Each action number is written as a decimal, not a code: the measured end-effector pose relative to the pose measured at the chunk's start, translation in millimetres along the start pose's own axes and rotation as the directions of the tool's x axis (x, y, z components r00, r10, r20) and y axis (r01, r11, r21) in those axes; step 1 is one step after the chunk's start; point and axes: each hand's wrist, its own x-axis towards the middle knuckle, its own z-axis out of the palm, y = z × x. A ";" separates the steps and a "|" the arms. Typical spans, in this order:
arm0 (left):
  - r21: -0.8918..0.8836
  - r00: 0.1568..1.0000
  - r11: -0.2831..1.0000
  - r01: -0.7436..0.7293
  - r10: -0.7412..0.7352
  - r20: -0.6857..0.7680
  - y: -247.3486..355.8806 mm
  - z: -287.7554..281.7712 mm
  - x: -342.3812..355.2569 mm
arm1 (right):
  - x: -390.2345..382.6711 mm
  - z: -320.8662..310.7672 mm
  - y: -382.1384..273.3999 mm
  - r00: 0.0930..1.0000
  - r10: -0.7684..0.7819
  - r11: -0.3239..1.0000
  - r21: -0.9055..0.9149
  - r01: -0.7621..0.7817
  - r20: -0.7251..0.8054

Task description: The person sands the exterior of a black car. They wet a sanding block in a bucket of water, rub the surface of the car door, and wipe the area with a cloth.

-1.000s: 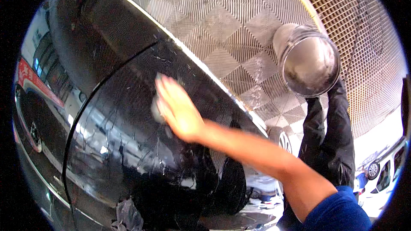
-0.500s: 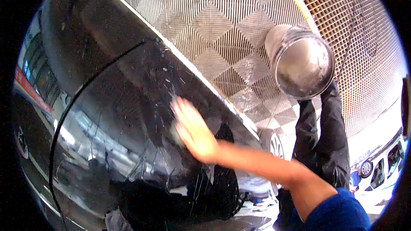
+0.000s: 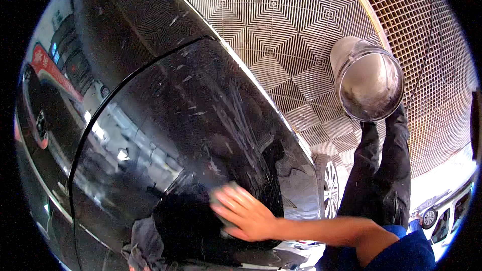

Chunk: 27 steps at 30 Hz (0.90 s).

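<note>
The right hand [image 3: 246, 216] lies flat in the lower middle of the frame, fingers spread and pointing toward the left and slightly up, palm pressed onto a small greyish sponge [image 3: 223, 206] that peeks out past the fingertips and under the palm; the hand is not curled round it but pins it against the glossy black car body [image 3: 165, 135]. How the sponge's long axis runs is hard to tell, since most of it is covered, though the visible part stretches roughly along the line of the fingers. The forearm comes in from the lower right, ending in a blue sleeve [image 3: 401, 253] at the bottom right corner. The left hand is out of view. The black panel fills the left and centre of the frame, streaked with thin wet marks, and a curved panel seam [image 3: 125, 90] runs from the upper middle down to the lower left. To the right of the panel's edge a wheel with a silver rim [image 3: 329, 185] shows in the lower right. A metal bucket [image 3: 369, 80] stands at the upper right on the patterned grid floor [image 3: 281, 35], just above the person's black trouser legs [image 3: 386, 170].
</note>
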 end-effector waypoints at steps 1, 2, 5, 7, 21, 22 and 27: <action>0.018 1.000 1.000 0.014 -0.014 0.015 2.9 -10.7 1.0 | -50.3 23.4 -9.9 0.998 0.055 0.998 0.034 -0.056 0.027; 0.050 0.999 0.998 0.031 -0.033 0.024 11.7 -18.9 5.1 | -44.8 19.0 -10.1 1.000 -0.001 0.997 0.080 0.001 -0.004; 0.083 0.998 0.996 0.021 -0.015 -0.064 4.5 1.8 -2.8 | 91.0 -29.6 8.9 0.946 -0.204 0.978 -0.002 0.210 -0.252; 0.151 0.988 0.988 -0.027 0.050 -0.148 -29.6 8.8 -30.1 | 204.5 -63.9 -1.2 0.821 -0.220 0.975 -0.113 0.189 -0.526; 0.056 0.999 0.998 0.014 -0.016 0.051 20.9 -16.9 5.2 | 238.5 -46.9 -26.7 0.692 -0.480 0.834 -0.035 0.550 -0.539; 0.076 0.995 0.996 0.047 -0.053 0.080 21.7 -19.8 2.2 | 238.1 -48.8 -11.6 0.717 -0.466 0.853 -0.049 0.519 -0.518; 0.087 0.998 0.996 0.004 -0.010 0.069 8.4 -28.7 -9.8 | 252.0 -74.2 200.9 0.742 -0.194 0.970 -0.241 0.046 -0.642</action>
